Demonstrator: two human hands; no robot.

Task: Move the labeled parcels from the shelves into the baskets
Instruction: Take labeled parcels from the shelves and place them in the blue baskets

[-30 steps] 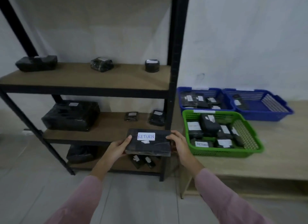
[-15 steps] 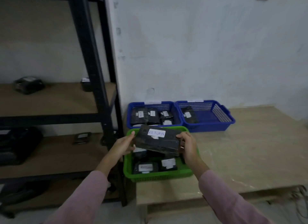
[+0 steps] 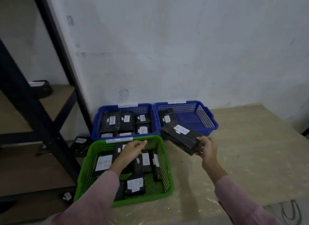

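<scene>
Right hand (image 3: 206, 149) grasps the RETURN parcel (image 3: 181, 137) right of the green basket (image 3: 164, 166) — left hand (image 3: 133, 148) inside it, grip unclear.

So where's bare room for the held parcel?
Behind the held parcel, right blue basket: floor bare right of its one parcel. Bare table right of baskets. Left blue basket packed; green basket crowded, left hand over it.
</scene>
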